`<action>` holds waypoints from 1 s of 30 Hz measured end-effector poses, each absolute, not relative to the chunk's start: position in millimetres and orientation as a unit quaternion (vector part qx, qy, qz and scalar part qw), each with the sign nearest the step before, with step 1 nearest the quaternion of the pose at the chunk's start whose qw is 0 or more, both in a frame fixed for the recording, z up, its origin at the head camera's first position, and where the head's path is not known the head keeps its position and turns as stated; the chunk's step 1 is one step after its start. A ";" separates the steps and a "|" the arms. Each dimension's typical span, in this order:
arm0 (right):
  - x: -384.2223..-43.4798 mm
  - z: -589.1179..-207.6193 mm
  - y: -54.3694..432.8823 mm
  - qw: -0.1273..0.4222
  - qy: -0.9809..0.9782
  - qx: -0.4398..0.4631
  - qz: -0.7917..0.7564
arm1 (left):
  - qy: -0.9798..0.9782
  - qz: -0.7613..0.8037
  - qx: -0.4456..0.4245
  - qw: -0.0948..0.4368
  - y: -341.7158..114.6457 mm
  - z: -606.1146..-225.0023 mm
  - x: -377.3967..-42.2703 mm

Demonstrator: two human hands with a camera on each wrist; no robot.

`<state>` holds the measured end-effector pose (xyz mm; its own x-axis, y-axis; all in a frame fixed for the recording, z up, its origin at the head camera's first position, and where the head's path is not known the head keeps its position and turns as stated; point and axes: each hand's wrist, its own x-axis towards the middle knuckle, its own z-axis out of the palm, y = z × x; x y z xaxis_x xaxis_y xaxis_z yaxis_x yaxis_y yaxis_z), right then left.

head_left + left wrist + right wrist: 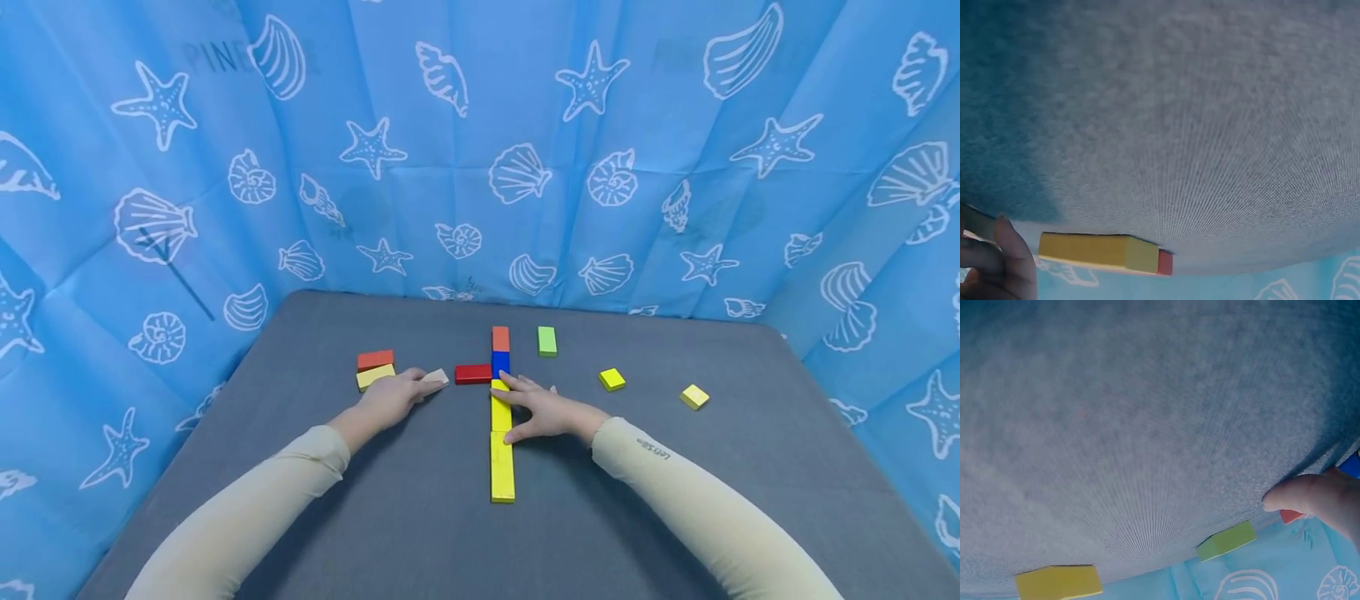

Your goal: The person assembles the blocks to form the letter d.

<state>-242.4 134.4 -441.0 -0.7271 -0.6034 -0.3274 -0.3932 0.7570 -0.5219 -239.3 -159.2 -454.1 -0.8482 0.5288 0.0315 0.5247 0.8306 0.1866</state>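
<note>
There are two hands [550, 413] and apparently eleven blocks [502, 468], five yellow, though some are partly covered.

Curtained-off tabletop space, blue seashell-print curtains [468, 150], gray cloth-covered table [427, 517]

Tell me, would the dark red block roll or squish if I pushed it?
The dark red block probably won't roll: its faces look flat. Lying low on the gray tabletop, it would likely slide rather than tip. Its straight edges suggest it's stiff, not squishy.
</note>
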 end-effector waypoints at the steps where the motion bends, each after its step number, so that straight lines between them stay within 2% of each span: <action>1: -242.4 -441.0 134.4 0.247 0.904 -0.276 -0.215 | 0.957 0.094 0.275 0.010 -158.9 -454.4 -240.6; 15: -244.1 -440.0 135.4 0.253 0.899 -0.278 -0.223 | 0.959 0.072 0.273 0.021 -150.7 -454.4 -248.1; 30: -245.2 -440.6 136.7 0.252 0.900 -0.281 -0.218 | 0.960 0.075 0.269 0.009 -146.0 -453.7 -247.3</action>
<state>-245.2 136.7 -440.6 -0.7143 -0.6161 -0.3320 -0.3964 0.7471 -0.5337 -247.3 -146.0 -453.7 -0.8554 0.5175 0.0239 0.5149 0.8443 0.1484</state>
